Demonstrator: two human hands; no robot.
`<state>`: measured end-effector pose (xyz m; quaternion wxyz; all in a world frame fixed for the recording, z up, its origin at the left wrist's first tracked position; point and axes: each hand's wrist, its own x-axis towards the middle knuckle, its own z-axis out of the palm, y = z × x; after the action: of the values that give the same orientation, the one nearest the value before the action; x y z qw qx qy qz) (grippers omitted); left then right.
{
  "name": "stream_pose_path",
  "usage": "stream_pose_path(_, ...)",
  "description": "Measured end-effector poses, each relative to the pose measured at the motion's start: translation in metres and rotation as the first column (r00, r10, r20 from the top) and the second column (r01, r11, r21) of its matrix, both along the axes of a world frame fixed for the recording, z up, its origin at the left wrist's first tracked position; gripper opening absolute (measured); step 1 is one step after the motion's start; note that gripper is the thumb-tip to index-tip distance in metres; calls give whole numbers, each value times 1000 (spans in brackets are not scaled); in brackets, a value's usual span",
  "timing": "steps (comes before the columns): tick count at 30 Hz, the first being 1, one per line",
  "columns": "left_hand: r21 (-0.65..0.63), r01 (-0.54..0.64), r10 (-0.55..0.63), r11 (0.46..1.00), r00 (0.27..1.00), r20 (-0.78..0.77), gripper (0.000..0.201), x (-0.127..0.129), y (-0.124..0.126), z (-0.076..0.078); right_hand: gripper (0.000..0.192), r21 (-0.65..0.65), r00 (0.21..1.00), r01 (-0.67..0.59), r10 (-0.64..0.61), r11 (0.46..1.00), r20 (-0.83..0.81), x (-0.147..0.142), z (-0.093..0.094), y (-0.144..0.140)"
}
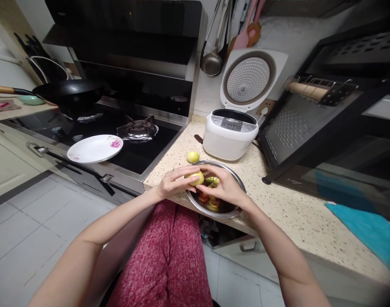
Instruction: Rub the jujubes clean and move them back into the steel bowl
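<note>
Together, my left hand (173, 182) and right hand (225, 186) clasp a yellow-green fruit (196, 178) between their fingertips, just above the near rim of the steel bowl (238, 181) holding more fruit. Another fruit (193, 157) lies on the tabletop (297, 213) beyond, near the open rice cooker (230, 136).
</note>
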<state>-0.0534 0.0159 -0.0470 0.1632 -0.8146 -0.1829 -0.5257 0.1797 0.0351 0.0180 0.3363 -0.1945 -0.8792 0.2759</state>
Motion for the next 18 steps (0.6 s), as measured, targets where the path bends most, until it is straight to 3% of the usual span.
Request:
stream_pose_path(4, -80, -50, 52, 996, 998, 29, 50, -4, -2, 2, 47, -8, 1000, 29, -29, 1000, 5, 13, 8, 11)
stream_pose_path(9, -235, -148, 160, 961, 987, 32, 45, -7, -3, 3, 45, -17, 992, 45, -43, 999, 123, 36, 19, 31)
stream_pose_path(18, -244, -169, 158, 955, 985, -63, 44, -9, -5, 2, 42, -61, 952, -23, 41, 998, 304, 40, 13, 41)
